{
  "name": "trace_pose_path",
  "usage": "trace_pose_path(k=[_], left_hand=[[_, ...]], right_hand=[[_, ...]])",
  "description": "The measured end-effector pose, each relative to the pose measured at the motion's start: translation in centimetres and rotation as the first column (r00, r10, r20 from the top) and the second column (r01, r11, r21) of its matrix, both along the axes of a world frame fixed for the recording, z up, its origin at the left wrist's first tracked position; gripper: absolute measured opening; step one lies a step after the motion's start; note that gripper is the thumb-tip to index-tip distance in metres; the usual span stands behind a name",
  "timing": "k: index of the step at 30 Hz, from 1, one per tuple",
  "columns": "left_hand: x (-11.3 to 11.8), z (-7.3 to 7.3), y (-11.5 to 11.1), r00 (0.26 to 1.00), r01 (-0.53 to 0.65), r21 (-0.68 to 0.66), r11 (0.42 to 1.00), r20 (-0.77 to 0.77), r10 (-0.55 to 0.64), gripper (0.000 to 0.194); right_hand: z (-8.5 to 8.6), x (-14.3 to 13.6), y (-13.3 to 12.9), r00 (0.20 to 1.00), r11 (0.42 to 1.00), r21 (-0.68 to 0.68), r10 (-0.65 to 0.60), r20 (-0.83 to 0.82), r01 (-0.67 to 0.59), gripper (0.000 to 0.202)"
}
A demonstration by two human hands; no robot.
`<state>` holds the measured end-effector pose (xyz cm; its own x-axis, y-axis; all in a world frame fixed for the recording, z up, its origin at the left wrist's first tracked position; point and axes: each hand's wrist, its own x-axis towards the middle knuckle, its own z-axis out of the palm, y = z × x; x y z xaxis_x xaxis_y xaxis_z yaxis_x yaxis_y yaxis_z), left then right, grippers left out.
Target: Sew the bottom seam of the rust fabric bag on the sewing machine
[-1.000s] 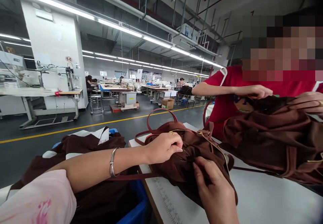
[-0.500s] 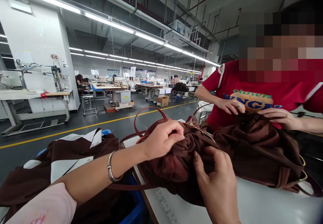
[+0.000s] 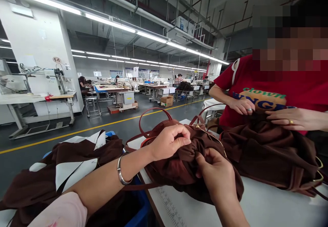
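Note:
A brown fabric bag [image 3: 166, 169] with thin reddish-brown straps and a gold zipper lies on the white table in front of me. My left hand [image 3: 171, 141], a silver bangle on its wrist, pinches gathered cloth at the bag's upper middle. Close by on the right, my right hand [image 3: 217, 172] grips the same bunched cloth between thumb and fingers. The fingertips of both hands are partly sunk in the folds.
At the right, a person in a red shirt [image 3: 263, 94] handles a second brown bag [image 3: 271, 158]. Brown cloth and white pieces fill a blue bin [image 3: 139, 210] at lower left. The white table [image 3: 258, 203] has ruler-like markings. Sewing stations stand behind.
My right hand has closed its fingers on the bunched cloth and moved closer to my left hand. The view has shifted slightly, and the other person's hands remain on the second bag.

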<state>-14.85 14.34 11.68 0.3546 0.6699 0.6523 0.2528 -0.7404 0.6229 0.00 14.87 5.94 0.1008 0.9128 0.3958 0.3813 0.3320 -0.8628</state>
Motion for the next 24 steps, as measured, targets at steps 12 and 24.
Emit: trace_pose_path(k=[12,24], left_hand=[[-0.3,-3.5,-3.0,0.999,-0.025,-0.072,0.997,0.047,0.028,0.055],[-1.2,-2.6,-2.6,0.986,0.136,-0.059,0.989,-0.085,-0.141,0.053]], right_hand=[[-0.5,1.8,-2.9,0.99,0.944,0.33,-0.033,0.139,-0.015,0.02],[0.7,3.6,-2.1,0.873,0.772,0.479,0.196,0.446,-0.418,0.012]])
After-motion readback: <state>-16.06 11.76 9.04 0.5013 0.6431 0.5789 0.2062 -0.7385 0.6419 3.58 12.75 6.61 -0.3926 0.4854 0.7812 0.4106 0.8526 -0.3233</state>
